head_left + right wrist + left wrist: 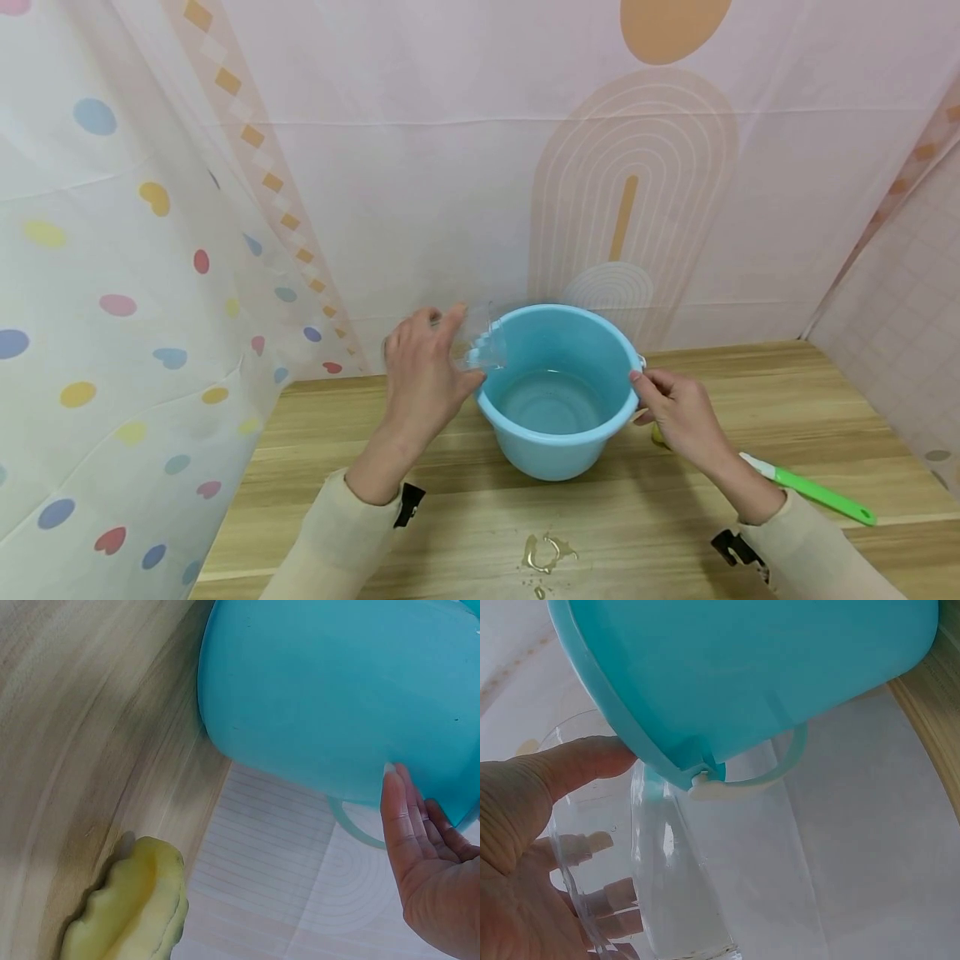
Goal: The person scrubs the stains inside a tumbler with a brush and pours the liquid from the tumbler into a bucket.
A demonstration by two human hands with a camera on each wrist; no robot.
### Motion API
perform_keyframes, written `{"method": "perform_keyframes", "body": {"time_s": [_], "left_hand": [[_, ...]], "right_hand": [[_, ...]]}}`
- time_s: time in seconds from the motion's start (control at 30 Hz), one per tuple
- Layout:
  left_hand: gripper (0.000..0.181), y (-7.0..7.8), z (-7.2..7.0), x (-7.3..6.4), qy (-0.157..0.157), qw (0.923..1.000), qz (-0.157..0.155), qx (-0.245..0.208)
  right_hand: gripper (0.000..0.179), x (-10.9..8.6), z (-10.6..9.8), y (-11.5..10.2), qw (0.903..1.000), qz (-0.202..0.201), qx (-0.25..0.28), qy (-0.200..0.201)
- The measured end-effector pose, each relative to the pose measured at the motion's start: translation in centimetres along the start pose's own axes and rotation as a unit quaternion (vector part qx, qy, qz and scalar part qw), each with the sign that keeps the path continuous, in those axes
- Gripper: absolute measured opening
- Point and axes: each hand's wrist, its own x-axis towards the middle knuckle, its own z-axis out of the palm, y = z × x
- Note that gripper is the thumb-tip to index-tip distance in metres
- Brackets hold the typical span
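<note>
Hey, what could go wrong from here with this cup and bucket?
The round-mouthed transparent cup could slip from the left grip. The round blue plastic bucket might tip if the right grip pulls. The small clear puddle could make the brown wooden table slippery.

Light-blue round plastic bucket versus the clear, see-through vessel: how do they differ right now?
The light-blue plastic bucket is opaque, while the clear vessel shows fingers through it. The bucket is much wider than the vessel. The right hand holds the bucket on its right side; the left hand grips the vessel at the bucket's left side. Both are in hand.
</note>
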Motion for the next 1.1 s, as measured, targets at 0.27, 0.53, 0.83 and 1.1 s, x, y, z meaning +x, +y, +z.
{"method": "perform_keyframes", "body": {"time_s": [0.27,0.53,0.83,1.1], "left_hand": [[0.078,0.17,-0.08,0.12,-0.006,1.0,0.0,0.006],[0.078,0.22,-0.15,0.13,-0.008,0.9999,0.001,0.009],[0.079,0.23,-0.18,0.19,-0.012,0.9999,0.001,0.011],[0.078,0.3,-0.23,0.18,-0.015,0.9998,-0.002,0.014]], "right_hand": [[0.038,-0.07,0.03,0.02,1.0,-0.001,-0.002,0.001],[0.037,-0.05,0.13,0.01,1.0,0.003,0.004,0.001],[0.039,-0.04,0.08,-0.03,1.0,0.007,0.002,0.002],[0.038,-0.08,0.1,-0.08,1.0,0.005,0.001,0.002]]}}
